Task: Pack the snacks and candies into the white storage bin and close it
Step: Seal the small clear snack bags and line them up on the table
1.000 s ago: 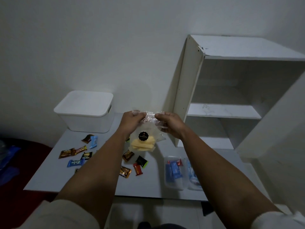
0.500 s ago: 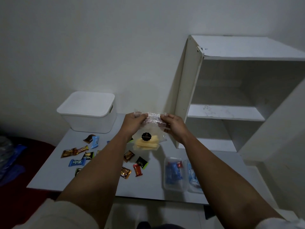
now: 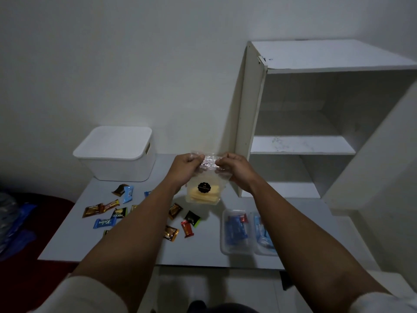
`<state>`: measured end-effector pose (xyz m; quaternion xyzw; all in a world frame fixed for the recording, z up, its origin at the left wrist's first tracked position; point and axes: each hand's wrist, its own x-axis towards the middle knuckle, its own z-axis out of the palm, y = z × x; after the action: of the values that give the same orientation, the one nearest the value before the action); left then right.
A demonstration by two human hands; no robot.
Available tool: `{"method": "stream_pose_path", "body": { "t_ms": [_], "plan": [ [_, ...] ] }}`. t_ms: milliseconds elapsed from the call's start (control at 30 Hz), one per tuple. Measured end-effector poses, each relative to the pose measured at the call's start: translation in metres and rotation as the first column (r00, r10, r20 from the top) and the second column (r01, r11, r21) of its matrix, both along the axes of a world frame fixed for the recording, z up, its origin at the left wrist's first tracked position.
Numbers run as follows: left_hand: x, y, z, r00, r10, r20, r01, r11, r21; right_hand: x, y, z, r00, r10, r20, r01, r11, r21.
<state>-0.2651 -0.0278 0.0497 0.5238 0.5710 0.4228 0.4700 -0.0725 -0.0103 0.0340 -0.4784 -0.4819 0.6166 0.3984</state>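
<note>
Since a second ago your two hands have drawn closer together along the top edge of the clear snack pouch, and little else on the worktop (image 3: 198, 249) has shifted. You are at the stage of sealing or gathering that pouch before any packing starts: the white storage bin (image 3: 117, 154) sits at the far left corner of the worktop against the wall with its lid on, so the next move calls for freeing one hand to lift that lid before anything can go in. Two clear trays (image 3: 247, 231) of blue-wrapped sweets lie beside your right forearm. The snack pouch (image 3: 204, 190) hangs above the worktop, crinkled at the top, with pale yellow pieces and a round black label low down. Your left hand (image 3: 184, 169) and right hand (image 3: 237, 170) each pinch its upper rim. Small wrapped candies (image 3: 105, 223) lie scattered loose below.
</note>
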Motion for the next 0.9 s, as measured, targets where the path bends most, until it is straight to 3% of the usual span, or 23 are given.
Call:
{"method": "stream_pose_path", "body": {
  "t_ms": [300,567,733,900],
  "plan": [
    [0.007,-0.006,-0.011,0.988,-0.1,-0.118,0.096,0.995,-0.036,0.018,-0.008,0.002,0.934,0.24,0.265,-0.238,0.97,-0.039],
    [0.01,-0.009,-0.011,0.995,-0.056,-0.086,0.052,0.998,-0.047,0.007,-0.01,0.0,0.97,0.136,0.201,-0.145,0.989,0.032],
    [0.003,-0.005,-0.011,0.973,-0.114,-0.201,0.113,0.993,-0.014,0.002,-0.007,0.003,0.945,0.162,0.286,-0.188,0.98,0.067],
    [-0.002,-0.008,-0.013,0.989,-0.081,-0.122,0.079,0.997,-0.024,-0.011,-0.001,0.006,0.92,0.169,0.352,-0.227,0.965,0.13]
  ]
}}
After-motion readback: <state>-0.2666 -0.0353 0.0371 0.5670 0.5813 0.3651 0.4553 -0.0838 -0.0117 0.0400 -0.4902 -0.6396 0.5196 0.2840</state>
